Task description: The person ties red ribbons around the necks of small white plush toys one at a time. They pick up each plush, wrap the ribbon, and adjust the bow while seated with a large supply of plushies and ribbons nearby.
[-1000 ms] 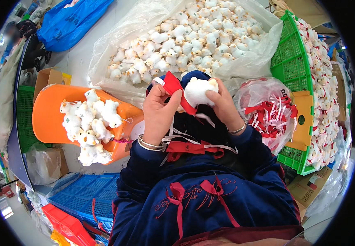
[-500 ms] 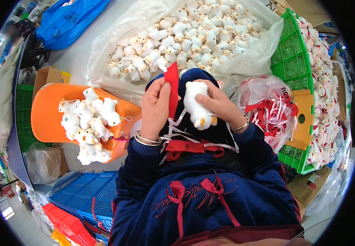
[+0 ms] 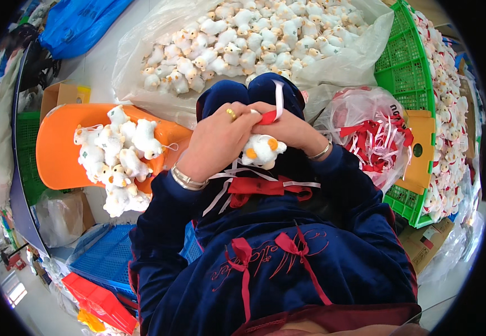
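Holding a toy just over the lap, the right hand has its grip closed about the white plush, though some of its fingers are hidden. The left hand meets it from 9 o'clock, its grip pinched on a red band (a gold ring shows on one finger). Taking the toy as the dial's centre, with 12 pointing away from the body, the band's white ribbon sticks up toward 1; the toy's orange spots face up. At 6, a second band lies on the lap, white ribbons to either side. At 9 stands an orange chair bearing a cluster of white toys. Farther out at 12, a pile of similar toys lies on a clear sheet. At 3, a clear bag holds more red bands; past it, a green crate runs from 2 to 4, filled with red-trimmed toys. A blue crate sits at 8, a red crate beside it toward 7.
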A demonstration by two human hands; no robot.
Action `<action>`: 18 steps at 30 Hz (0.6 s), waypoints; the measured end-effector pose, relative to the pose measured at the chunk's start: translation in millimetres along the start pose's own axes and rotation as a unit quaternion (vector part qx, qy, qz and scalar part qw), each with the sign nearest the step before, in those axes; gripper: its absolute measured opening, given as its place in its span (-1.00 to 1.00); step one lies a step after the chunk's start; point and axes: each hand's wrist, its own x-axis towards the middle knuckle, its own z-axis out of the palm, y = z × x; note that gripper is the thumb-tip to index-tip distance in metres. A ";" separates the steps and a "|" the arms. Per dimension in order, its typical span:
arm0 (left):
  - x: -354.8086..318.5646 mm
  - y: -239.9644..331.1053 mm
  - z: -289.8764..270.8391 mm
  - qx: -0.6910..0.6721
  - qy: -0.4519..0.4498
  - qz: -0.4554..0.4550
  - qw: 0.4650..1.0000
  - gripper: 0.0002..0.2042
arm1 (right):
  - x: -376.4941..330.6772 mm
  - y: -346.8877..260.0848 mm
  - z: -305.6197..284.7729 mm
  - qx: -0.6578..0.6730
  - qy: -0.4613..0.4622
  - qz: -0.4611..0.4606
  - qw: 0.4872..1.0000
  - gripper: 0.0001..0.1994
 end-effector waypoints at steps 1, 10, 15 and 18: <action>-6.0 -3.6 -0.6 -0.006 -0.015 0.010 1.000 -0.62 | -1.5 1.4 3.0 0.012 0.010 0.018 1.000 -0.75; -19.9 -3.2 17.9 -0.049 0.070 -0.065 0.994 -0.39 | -2.3 -2.7 -3.1 -0.013 0.096 0.027 0.995 -0.73; -21.5 -7.7 31.5 -0.421 0.094 -0.249 0.867 -0.56 | -11.6 -25.1 -12.7 -0.176 0.126 -0.053 0.975 -0.77; -17.6 -2.4 33.5 -0.506 0.082 -0.262 0.818 -0.57 | -12.8 -30.8 -3.3 -0.044 0.138 -0.117 0.983 -0.79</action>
